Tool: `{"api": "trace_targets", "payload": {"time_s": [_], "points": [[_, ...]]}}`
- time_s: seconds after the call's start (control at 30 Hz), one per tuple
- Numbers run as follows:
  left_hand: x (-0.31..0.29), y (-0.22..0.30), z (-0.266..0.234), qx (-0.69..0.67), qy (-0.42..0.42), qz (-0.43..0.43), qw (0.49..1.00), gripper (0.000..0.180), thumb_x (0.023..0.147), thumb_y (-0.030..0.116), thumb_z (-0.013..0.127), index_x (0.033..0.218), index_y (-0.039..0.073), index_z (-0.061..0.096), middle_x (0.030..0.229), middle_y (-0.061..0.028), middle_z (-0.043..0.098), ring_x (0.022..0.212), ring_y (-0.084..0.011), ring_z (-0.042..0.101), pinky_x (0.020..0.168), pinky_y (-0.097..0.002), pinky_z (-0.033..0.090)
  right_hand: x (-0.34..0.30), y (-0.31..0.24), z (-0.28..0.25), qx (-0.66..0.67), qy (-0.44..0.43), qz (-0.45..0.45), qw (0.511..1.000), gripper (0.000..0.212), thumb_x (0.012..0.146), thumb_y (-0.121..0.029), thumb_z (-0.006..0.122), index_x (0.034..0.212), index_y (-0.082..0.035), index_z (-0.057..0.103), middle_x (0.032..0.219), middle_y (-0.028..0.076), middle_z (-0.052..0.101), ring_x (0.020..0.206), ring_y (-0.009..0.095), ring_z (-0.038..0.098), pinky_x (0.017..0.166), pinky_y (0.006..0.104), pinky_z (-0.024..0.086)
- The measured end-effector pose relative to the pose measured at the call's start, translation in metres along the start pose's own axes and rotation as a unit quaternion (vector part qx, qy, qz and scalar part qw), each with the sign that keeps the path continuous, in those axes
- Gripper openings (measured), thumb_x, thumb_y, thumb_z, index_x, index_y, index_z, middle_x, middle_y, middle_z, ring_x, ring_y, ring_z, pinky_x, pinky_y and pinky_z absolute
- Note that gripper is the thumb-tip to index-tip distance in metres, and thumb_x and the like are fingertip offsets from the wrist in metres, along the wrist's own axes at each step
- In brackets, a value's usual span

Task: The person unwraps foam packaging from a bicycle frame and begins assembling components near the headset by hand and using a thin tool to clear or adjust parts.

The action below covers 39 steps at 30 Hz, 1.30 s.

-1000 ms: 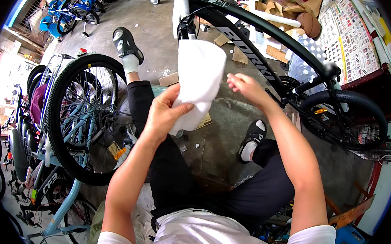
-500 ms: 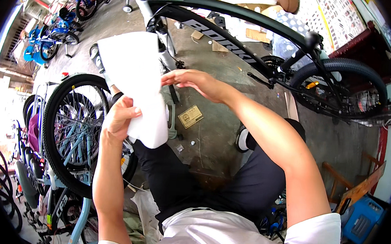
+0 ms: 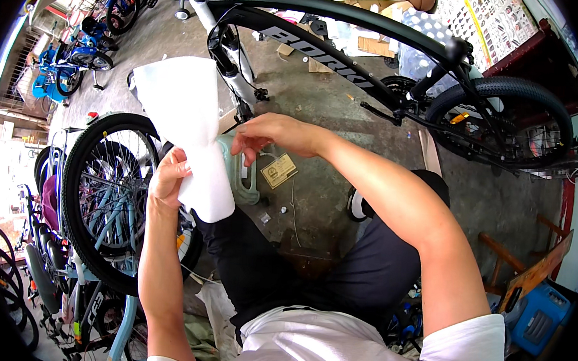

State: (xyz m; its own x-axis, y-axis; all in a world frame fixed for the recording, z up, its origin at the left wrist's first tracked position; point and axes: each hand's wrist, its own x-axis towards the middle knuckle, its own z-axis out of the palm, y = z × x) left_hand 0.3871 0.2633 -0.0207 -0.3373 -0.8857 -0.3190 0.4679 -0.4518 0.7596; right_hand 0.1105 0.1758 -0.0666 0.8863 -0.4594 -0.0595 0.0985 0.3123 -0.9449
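Note:
My left hand (image 3: pixel 168 175) is closed on the edge of a white, soft-looking foam sheet (image 3: pixel 185 106), thumb on its face. The sheet hangs above my left thigh, broad at the top, pinched in at the middle and bent at its lower end. Just right of it, my right hand (image 3: pixel 275 136) hovers with loosely bent fingers apart and nothing visible in them. Behind the sheet, a pale green plastic jug (image 3: pixel 250 192) is partly hidden. On the floor beside the jug lies a small yellowish printed card (image 3: pixel 279 171).
A black mountain bike (image 3: pixel 324 55) with a wheel-less fork stands across the far side. A loose-looking bicycle wheel (image 3: pixel 71 205) and more bikes crowd the left. At right are a wooden stool (image 3: pixel 498 252) and a blue plastic case (image 3: pixel 539 322). Cardboard (image 3: pixel 376 47) litters the back floor.
The foam sheet has shifted slightly left and down. My right hand has dropped a little, its fingers curling downward from a flatter pose. More of the green jug now shows.

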Motion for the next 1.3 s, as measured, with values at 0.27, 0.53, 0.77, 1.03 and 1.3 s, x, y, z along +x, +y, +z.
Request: {"api": "trace_targets", "payload": {"time_s": [0.27,0.53,0.77,1.03,1.3], "points": [[0.001,0.003,-0.013,0.007,-0.01,-0.017,1.0,0.054,0.082,0.006,0.08,0.13,-0.008,0.059,0.114,-0.017,0.073,0.096,-0.0257,0.075,0.088,-0.0382,0.061,-0.012,0.004,-0.007,-0.004,0.069,0.027,0.997,0.033,0.104,-0.028,0.059,0.105,0.002,0.073,0.088,0.004,0.07,0.077,0.012,0.067,0.08,0.0282,0.054],[0.004,0.004,-0.01,0.063,0.043,-0.021,0.997,0.054,0.083,0.006,0.079,0.131,-0.005,0.059,0.114,-0.0136,0.073,0.098,-0.0219,0.073,0.092,-0.0356,0.059,-0.022,-0.002,-0.007,-0.057,0.133,0.034,0.989,0.026,0.1,-0.021,0.064,0.096,0.002,0.074,0.076,0.003,0.067,0.068,0.01,0.064,0.066,0.0273,0.053],[0.015,-0.001,-0.005,0.115,0.09,-0.039,0.989,0.054,0.088,0.005,0.075,0.138,-0.003,0.057,0.117,-0.011,0.072,0.099,-0.0196,0.072,0.091,-0.0342,0.058,-0.028,0.006,-0.005,-0.093,0.171,0.063,0.979,0.022,0.098,-0.02,0.068,0.094,0.002,0.072,0.075,0.001,0.064,0.066,0.008,0.059,0.061,0.0266,0.051],[0.032,-0.014,0.006,0.256,0.183,0.003,0.949,0.051,0.085,0.002,0.074,0.133,-0.004,0.061,0.114,-0.0116,0.072,0.094,-0.0189,0.071,0.084,-0.033,0.058,-0.023,0.005,0.002,-0.152,0.224,0.074,0.96,0.022,0.096,-0.022,0.071,0.091,-0.001,0.072,0.073,0.0,0.064,0.065,0.006,0.058,0.056,0.0254,0.049],[0.058,-0.035,0.029,0.599,0.329,0.11,0.722,0.053,0.08,0.021,0.077,0.128,0.003,0.066,0.109,-0.0178,0.075,0.096,-0.0283,0.073,0.088,-0.0365,0.055,-0.015,0.006,0.006,-0.142,0.295,0.07,0.942,0.023,0.094,-0.023,0.071,0.09,-0.001,0.071,0.073,0.001,0.066,0.062,0.007,0.058,0.053,0.0258,0.045]]}}
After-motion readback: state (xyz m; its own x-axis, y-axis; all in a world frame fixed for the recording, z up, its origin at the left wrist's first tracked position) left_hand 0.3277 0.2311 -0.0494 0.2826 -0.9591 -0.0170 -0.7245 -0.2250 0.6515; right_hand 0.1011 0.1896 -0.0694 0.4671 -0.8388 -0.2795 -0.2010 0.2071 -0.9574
